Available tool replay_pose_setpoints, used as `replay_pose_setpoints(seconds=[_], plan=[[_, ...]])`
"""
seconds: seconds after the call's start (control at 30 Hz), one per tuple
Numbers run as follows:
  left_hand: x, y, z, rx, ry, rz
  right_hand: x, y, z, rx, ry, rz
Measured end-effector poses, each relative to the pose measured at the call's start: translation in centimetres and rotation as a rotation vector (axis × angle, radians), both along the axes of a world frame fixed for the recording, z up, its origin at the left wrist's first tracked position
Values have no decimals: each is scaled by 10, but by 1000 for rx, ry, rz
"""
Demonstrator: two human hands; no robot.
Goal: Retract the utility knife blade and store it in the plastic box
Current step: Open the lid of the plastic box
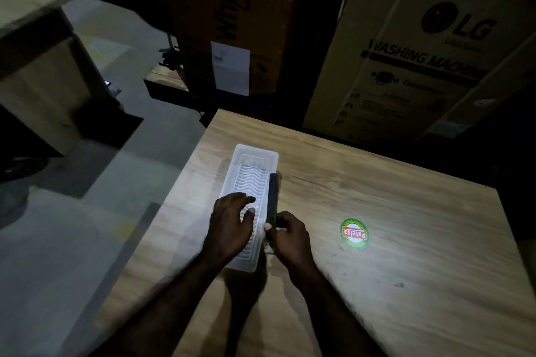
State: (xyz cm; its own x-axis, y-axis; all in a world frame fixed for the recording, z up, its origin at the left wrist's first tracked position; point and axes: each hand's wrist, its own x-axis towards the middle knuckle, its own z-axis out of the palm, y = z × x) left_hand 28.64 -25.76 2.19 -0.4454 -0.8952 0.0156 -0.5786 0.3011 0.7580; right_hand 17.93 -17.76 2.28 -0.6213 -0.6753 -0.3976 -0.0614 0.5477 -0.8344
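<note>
Only a few bits I can actually read from here. Round red-and-green sticker (354, 233) on the table (406, 182) says "Patelsa", upside down to me. The big cardboard carton (406, 52) behind has the "LG" logo and "WASHING MACHINE" printed across it. Smaller print is too blurry.

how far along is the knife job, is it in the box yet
Looks done: no blade shows past the utility knife's far tip, though the light is dim. In hand: the right hand grips the knife along the plastic box's right rim; the left hand rests over the box. Left: letting it go inside.
</note>
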Motion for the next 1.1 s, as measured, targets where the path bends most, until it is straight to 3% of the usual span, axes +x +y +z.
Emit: replay_pose_setpoints(seconds=[0.27, 0.57, 0.8, 1.0, 1.1], plan=[[-8, 13, -13, 70, -370, 46, 0, 5, 0, -4, -368, -187], [-19, 13, -18, 116, -455, 73, 1, 9, 5, -47, -568, -226], [-14, 7, -15, 140, -411, 83, 4, 7, 8, -83, -688, -313], [-13, 5, 6, 184, -190, 117, 8, 5, 10, -66, -673, -305], [-1, -5, 11, 237, 14, 123, 9, 6, 12, -92, -721, -315]])
